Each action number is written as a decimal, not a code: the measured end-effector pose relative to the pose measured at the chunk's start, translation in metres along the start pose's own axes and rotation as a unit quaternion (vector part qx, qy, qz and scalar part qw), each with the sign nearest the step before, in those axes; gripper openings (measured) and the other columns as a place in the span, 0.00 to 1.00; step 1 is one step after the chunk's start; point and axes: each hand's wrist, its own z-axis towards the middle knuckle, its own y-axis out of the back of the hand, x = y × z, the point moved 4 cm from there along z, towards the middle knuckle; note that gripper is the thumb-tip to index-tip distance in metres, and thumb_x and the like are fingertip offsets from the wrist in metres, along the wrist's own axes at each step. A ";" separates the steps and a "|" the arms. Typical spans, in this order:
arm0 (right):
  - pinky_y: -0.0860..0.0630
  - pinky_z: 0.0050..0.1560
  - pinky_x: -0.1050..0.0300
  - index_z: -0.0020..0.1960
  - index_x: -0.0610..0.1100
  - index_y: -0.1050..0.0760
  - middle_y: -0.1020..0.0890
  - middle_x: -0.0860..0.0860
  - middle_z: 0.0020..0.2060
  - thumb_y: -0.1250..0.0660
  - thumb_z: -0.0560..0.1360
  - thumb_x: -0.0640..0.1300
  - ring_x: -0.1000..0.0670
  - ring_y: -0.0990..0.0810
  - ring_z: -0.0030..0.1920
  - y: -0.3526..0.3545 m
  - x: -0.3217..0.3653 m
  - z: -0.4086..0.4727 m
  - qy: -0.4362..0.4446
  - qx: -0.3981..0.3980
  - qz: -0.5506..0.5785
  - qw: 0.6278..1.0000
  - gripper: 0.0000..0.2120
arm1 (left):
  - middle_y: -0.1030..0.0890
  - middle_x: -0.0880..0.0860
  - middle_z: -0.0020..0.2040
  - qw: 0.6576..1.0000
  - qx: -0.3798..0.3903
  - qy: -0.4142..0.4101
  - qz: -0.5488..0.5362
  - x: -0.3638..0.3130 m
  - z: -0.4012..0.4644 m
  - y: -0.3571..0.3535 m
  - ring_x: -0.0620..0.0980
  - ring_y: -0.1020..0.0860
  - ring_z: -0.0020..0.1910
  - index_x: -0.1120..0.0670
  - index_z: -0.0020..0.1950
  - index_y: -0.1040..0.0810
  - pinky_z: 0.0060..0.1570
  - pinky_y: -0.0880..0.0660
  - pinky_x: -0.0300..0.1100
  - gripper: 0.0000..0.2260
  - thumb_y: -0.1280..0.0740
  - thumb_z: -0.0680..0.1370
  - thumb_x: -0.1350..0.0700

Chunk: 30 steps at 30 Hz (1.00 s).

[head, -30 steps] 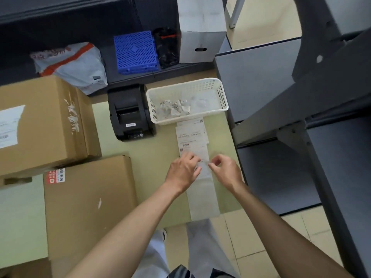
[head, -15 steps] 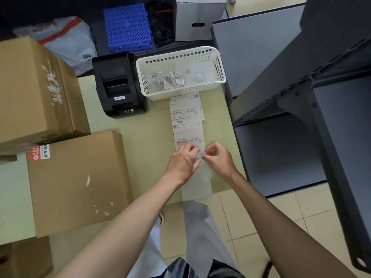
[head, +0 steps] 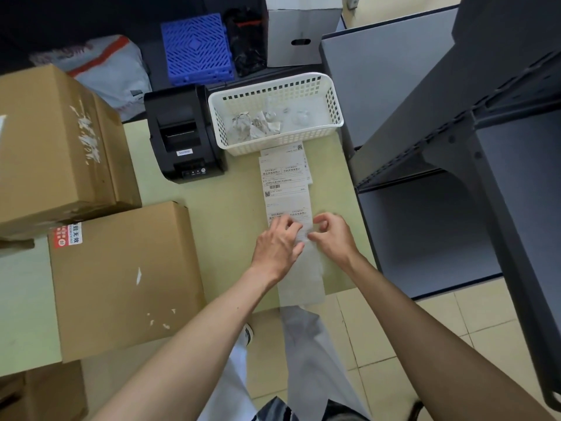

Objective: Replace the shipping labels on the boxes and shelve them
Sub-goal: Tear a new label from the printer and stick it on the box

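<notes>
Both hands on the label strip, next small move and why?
Probably peel: the right hand pinches the edge of the nearest label on the label strip, while the left hand rests on it. Bare backing already trails off the table edge, so lifting that label free, then carrying it to the flat cardboard box, looks like the next step.

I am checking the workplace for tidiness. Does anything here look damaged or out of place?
Slightly: the label strip runs past the table edge, its blank tail hanging down. The flat cardboard box shows small torn white patches. Crumpled paper lies in the white basket.
</notes>
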 end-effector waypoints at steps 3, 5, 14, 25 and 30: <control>0.28 0.43 0.61 0.51 0.40 0.22 0.23 0.52 0.43 0.26 0.69 0.37 0.53 0.24 0.46 -0.002 0.000 0.000 -0.014 0.003 0.035 0.999 0.12 | 0.28 0.54 0.64 1.000 0.019 0.015 -0.020 0.002 0.000 -0.003 0.53 0.30 0.65 0.55 0.66 0.25 0.52 0.23 0.50 0.18 0.30 0.78 0.52; 0.27 0.40 0.63 0.49 0.40 0.23 0.21 0.51 0.41 0.26 0.69 0.36 0.52 0.23 0.42 -0.003 -0.001 -0.002 -0.022 0.016 0.058 0.998 0.10 | 0.29 0.54 0.65 0.999 0.027 0.020 -0.025 0.004 0.001 -0.004 0.53 0.31 0.66 0.55 0.68 0.26 0.55 0.24 0.49 0.20 0.29 0.78 0.53; 0.22 0.52 0.48 0.43 0.43 0.18 0.15 0.48 0.40 0.26 0.69 0.38 0.48 0.17 0.44 -0.010 -0.028 -0.022 -0.056 0.071 0.117 0.989 0.04 | 0.26 0.51 0.62 0.999 0.016 0.028 -0.009 0.000 0.003 -0.001 0.51 0.30 0.64 0.52 0.63 0.22 0.47 0.25 0.49 0.17 0.31 0.79 0.44; 0.26 0.44 0.61 0.46 0.40 0.17 0.16 0.42 0.40 0.29 0.73 0.35 0.53 0.21 0.39 -0.005 -0.020 -0.034 -0.003 0.042 0.166 0.985 0.03 | 0.20 0.50 0.48 0.998 -0.045 -0.034 0.006 -0.005 -0.003 0.005 0.53 0.24 0.50 0.53 0.47 0.18 0.44 0.27 0.46 0.07 0.27 0.76 0.49; 0.25 0.47 0.61 0.47 0.41 0.17 0.15 0.46 0.39 0.30 0.74 0.35 0.53 0.20 0.42 0.000 -0.016 -0.034 0.021 0.034 0.163 0.986 0.05 | 0.19 0.49 0.44 0.997 -0.062 -0.041 -0.005 -0.007 -0.001 0.010 0.53 0.23 0.46 0.52 0.43 0.17 0.42 0.27 0.45 0.06 0.25 0.75 0.51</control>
